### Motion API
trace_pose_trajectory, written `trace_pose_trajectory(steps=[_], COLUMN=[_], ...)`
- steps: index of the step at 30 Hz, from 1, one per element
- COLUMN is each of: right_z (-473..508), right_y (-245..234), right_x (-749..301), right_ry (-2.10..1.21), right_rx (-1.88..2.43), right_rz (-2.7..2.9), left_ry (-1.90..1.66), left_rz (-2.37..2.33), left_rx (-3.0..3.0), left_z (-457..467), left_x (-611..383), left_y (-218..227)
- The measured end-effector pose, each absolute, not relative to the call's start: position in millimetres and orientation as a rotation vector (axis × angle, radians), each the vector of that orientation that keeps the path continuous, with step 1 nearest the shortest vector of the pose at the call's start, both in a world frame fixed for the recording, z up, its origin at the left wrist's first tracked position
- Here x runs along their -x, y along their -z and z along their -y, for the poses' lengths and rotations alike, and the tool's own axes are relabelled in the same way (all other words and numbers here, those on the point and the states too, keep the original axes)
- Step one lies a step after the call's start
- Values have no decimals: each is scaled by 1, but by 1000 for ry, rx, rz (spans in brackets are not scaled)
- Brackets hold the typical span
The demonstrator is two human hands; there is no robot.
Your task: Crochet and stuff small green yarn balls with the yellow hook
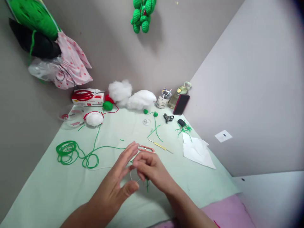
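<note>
My left hand (pixel 118 180) hovers over the pale green table (pixel 47 190) with its fingers stretched out and apart, a white thread (pixel 132 174) looping beside its thumb. My right hand (pixel 149 167) is right against it, fingers curled in a pinch; a short piece of green yarn (pixel 147 185) hangs below it. What exactly the fingers grip is too small to make out. Just beyond the fingertips lie orange thread snips (pixel 146 148) and a crochet hook (pixel 160 146). A long green yarn strand (pixel 68 153) coils on the table to the left.
At the back stand white stuffing (pixel 133 96), a white ball (pixel 94 118), a box with red cord (pixel 87 97), a pen cup (pixel 163 99), a bottle (pixel 179 93) and a phone (pixel 181 104). White paper (pixel 197 150) lies right. A green crochet piece (pixel 142 14) hangs on the wall.
</note>
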State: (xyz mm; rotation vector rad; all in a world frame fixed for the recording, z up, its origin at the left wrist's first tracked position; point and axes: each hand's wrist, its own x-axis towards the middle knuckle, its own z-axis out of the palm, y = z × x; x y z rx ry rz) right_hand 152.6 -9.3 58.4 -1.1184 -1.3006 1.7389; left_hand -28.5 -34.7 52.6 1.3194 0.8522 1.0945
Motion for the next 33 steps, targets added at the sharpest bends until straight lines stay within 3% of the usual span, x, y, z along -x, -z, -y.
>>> trace_pose_trajectory(steps=[5,11,17,20,23,28,33], right_z=[3,-21,-13,-15,-30,-55,-57], right_y=[-64,-67,-33,-28,-35,-42,-34], right_x=[-144,-163,-147,-152,-180,-230,-237], right_ry=[-1924,-1809,-1956,-1932,-1501,-586,-492], right_rx=[1018,1036,957,995,1330,2085,2187], right_rz=[1380,1338,1324,1450,1638,1878,2108], left_ry=[-1418,-1356,-1087,-1172,-1427,-1496,-1433], left_rz=[-1031,-1172,-1227,-1182,-1170,-1129,-1032], left_rx=[-1411,-1896,-1110,-758,-552,-432,-284], left_z=[21,9,10,4,-8,-16,-8], left_x=[32,39,28,33,48,60,46], left_y=[-49,-26,-12,-20,-29,-32,-26])
